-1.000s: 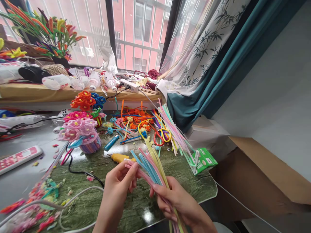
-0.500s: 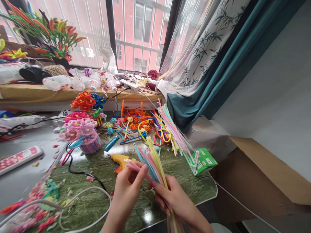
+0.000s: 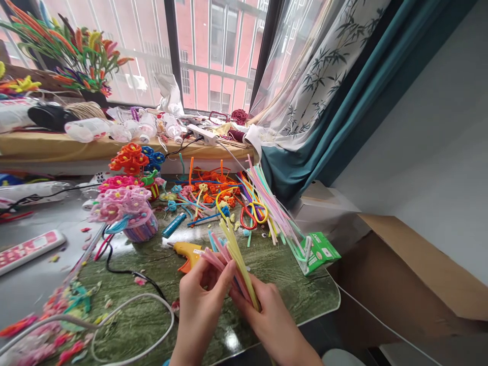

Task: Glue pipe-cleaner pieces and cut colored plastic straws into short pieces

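Note:
My right hand (image 3: 267,310) is wrapped round a bundle of fuzzy pipe cleaners (image 3: 238,254) in yellow, pink and blue, their tips pointing away from me. Close against it, my left hand (image 3: 204,300) pinches several pink pipe cleaners (image 3: 213,259) between thumb and fingers at the bundle's left side. The lower ends of the bundle are mostly hidden behind my right hand. Just beyond my left hand, a yellow glue gun (image 3: 186,252) lies on the green marbled table (image 3: 297,290). Scissors (image 3: 254,214) with red and yellow handles rest beyond the bundle.
More pipe cleaners (image 3: 269,198) lie at the right, by a green packet (image 3: 322,252). A pot of pink fuzzy flowers (image 3: 141,226) and a blue glue stick-like box (image 3: 174,225) stand left. A white cable (image 3: 152,295) loops nearby. An open cardboard box (image 3: 412,254) is right.
My right hand has shifted up the bundle, nearer my left hand. The bundle leans further left, and more pink pipe cleaners show in my left hand's pinch.

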Motion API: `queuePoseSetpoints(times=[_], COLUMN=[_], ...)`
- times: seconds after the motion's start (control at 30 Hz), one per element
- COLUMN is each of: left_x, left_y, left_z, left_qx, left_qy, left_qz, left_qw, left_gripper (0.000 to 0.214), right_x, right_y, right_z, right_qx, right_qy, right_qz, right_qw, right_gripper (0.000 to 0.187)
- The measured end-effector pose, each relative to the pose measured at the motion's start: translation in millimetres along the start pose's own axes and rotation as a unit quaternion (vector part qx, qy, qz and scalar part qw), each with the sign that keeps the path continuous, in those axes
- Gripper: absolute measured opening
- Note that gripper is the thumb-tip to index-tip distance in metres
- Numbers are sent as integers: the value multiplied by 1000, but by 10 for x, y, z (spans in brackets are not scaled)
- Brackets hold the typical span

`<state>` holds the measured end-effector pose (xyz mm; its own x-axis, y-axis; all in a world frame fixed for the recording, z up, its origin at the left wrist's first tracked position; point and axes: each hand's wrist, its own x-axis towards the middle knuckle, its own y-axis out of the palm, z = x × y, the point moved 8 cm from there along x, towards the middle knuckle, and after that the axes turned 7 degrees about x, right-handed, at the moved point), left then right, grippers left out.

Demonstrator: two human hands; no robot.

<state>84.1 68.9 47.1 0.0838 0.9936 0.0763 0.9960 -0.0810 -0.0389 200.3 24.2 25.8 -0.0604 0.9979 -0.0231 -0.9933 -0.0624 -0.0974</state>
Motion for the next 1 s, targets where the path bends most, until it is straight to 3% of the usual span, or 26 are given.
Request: queuePoseSetpoints(times=[0.27, 0.47, 0.77, 1.0], left_x=[-3, 7, -13, -31], left_y=[-34, -45, -121, -167], left_z=[81, 42, 66, -4], left_qx=[-26, -62, -20, 29], left_qy=[-25, -25, -35, 11], left_qz=[-8, -43, -66, -83], left_qw=[999, 997, 997, 996], left_gripper=[19, 20, 18, 20], right_x=[-23, -46, -55, -65], right_y=[43, 23, 16, 22], right_z=[53, 75, 13, 10], right_qx=[10, -28, -55, 13], right_qy=[-5, -23, -26, -14], right_qz=[35, 25, 34, 37], right_qw=[999, 999, 998, 999], right_gripper=[49, 57, 47, 47])
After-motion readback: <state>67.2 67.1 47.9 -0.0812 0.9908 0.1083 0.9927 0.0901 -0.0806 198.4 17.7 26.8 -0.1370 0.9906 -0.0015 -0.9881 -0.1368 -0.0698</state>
